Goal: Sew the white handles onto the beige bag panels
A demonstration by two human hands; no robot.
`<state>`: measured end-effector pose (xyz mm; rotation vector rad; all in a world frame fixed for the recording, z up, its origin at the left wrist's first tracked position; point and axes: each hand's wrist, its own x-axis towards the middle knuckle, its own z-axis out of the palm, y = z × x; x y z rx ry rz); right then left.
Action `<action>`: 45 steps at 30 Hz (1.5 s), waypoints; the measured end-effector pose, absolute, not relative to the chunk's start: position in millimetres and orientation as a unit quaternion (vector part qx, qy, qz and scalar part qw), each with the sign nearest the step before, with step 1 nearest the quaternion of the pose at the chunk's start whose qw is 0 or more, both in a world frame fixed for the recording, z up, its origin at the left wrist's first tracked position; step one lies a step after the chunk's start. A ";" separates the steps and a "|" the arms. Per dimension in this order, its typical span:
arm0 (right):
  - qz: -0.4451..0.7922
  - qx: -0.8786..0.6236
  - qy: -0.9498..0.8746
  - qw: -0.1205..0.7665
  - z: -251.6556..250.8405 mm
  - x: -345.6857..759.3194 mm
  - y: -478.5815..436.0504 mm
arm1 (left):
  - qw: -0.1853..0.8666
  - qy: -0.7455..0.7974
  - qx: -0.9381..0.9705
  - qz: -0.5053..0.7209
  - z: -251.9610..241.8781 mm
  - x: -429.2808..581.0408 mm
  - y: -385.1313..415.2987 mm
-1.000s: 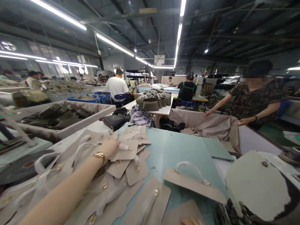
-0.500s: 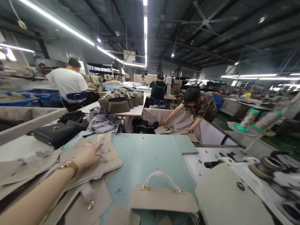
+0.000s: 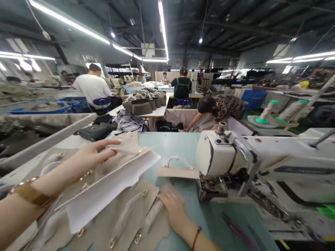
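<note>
My left hand is closed around the pale wrapped handle of a beige bag panel with gold hardware. The panel tilts up, so its white underside shows. Below it lie more beige bag panels, overlapping, with gold rings and wrapped handles. My right hand is at the right edge of this pile, palm down; its fingers are smeared by motion, and whether they grip a panel cannot be made out. A separate beige piece with an arched handle lies beyond my right hand, beside the sewing machine head.
The white sewing machine takes up the right side, with thread cones behind it. Pink-handled snips lie on the green work surface. A co-worker bends over a lined bin ahead. Dark bags sit at the back left.
The view has shifted right and down, bringing the sewing machine into sight. My left hand has raised the panel by its handle. My right hand has come into view.
</note>
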<state>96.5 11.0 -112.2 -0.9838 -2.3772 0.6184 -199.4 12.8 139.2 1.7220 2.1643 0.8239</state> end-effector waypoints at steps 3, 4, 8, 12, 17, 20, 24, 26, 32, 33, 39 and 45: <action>0.259 -0.369 -0.843 0.295 -99.6 90.8 3.7 | 0.247 0.730 0.536 0.345 131.8 -157.8 -37.6; 0.280 -0.380 -0.819 0.326 -96.3 96.0 -3.6 | 0.265 0.726 0.517 0.367 123.6 -144.6 -52.5; 0.382 -0.422 -0.685 0.454 -99.9 145.1 -57.9 | 0.300 0.708 0.473 0.430 63.2 -93.1 -97.9; 0.332 -0.493 -0.601 0.534 -131.4 203.2 -117.7 | 0.329 0.661 0.534 0.412 -23.4 -30.2 -117.0; 0.131 -0.558 -0.691 0.441 -159.7 252.5 -138.1 | 0.334 0.626 0.590 0.385 -103.4 29.7 -119.3; 0.087 -0.519 -0.759 0.383 -155.3 261.4 -134.1 | 0.351 0.618 0.592 0.379 -117.6 29.5 -119.8; 0.131 -0.505 -0.772 0.363 -144.1 243.8 -134.1 | 0.350 0.616 0.581 0.400 -114.2 13.5 -119.9; 0.167 -0.511 -0.761 0.363 -142.8 230.9 -136.9 | 0.321 0.620 0.586 0.412 -110.9 8.2 -118.3; 0.209 -0.548 -0.737 0.335 -145.7 204.5 -148.5 | 0.257 0.632 0.616 0.395 -107.2 -9.7 -108.7; 0.216 -0.555 -0.734 0.326 -144.7 199.3 -149.2 | 0.248 0.633 0.622 0.389 -107.5 -14.0 -107.3; 0.269 -0.598 -0.694 0.297 -137.1 169.0 -142.1 | 0.203 0.639 0.643 0.369 -108.3 -32.7 -100.8; 0.218 -0.580 -0.733 0.280 -117.6 208.4 -144.1 | 0.214 0.646 0.646 0.347 -110.8 -39.3 -98.5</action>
